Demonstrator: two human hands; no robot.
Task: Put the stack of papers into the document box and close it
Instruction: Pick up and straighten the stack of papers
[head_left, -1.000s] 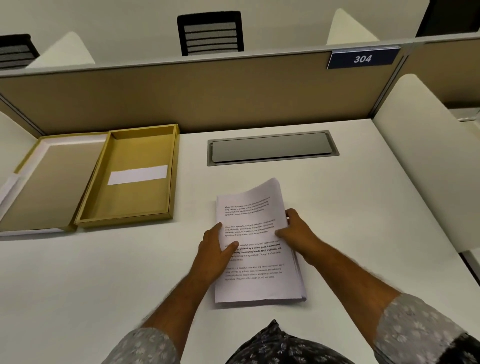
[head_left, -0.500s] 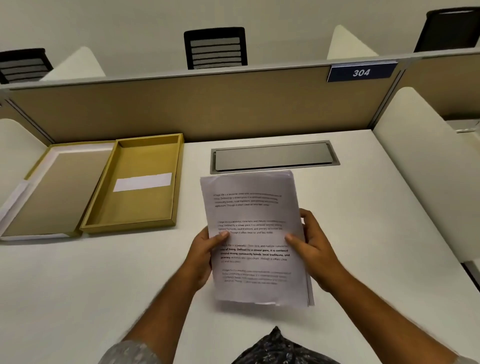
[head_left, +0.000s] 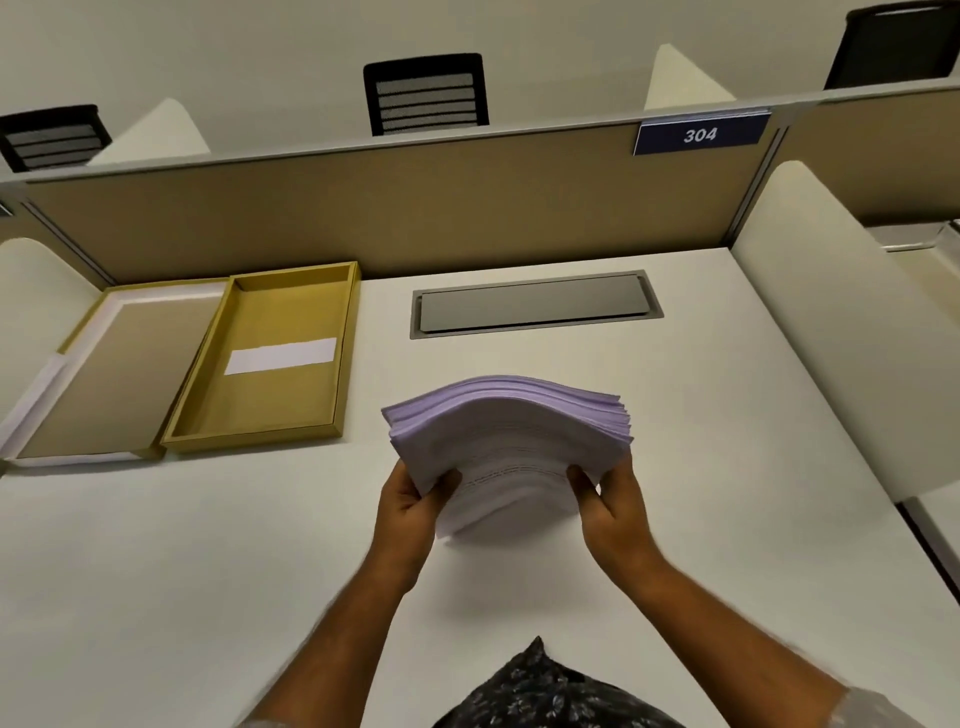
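Note:
The stack of papers (head_left: 506, 441) is held upright on its lower edge over the middle of the white desk, its top edge toward me and slightly bowed. My left hand (head_left: 410, 506) grips its left side and my right hand (head_left: 610, 506) grips its right side. The document box (head_left: 265, 358) lies open at the back left: a yellow tray with a white strip of paper inside, and its lid (head_left: 104, 369) folded flat to the left of the tray. The box is apart from the papers, to their upper left.
A grey cable hatch (head_left: 535, 304) is set into the desk (head_left: 675, 441) behind the papers. A tan partition (head_left: 415, 208) with a "304" sign (head_left: 700, 135) runs along the back. White side dividers stand left and right. Black chairs show beyond the partition.
The papers were lifted off the desk and tipped from flat, text facing me, to standing on edge. Both hands moved from on top of the stack to gripping its sides.

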